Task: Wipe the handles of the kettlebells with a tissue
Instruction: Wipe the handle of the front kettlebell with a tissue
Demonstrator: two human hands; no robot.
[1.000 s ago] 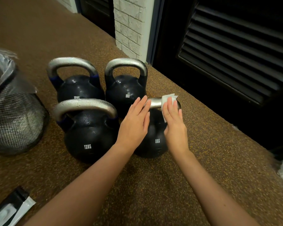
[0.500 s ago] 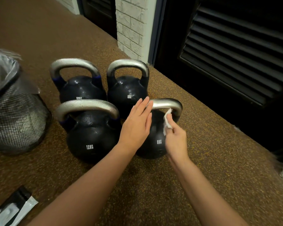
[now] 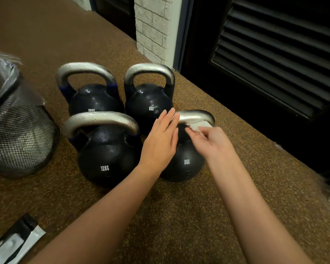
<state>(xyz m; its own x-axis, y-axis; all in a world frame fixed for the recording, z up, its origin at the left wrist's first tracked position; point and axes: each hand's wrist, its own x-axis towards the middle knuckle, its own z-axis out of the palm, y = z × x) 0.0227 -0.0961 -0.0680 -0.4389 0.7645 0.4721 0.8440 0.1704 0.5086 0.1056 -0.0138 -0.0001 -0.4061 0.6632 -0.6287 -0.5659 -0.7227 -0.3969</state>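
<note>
kettlebells: four, black, silver handles | tissue: one, white, pinched by right hand | left hand: fingers straight, together

Both my bare forearms reach forward from the lower edge of the view, converging at centre. My left hand lies flat, palm down, fingers straight and together, fingertips touching a kettlebell handle. My right hand sits just beside it, turned inward, thumb and fingers pinching a white tissue against the handle's underside.
</note>
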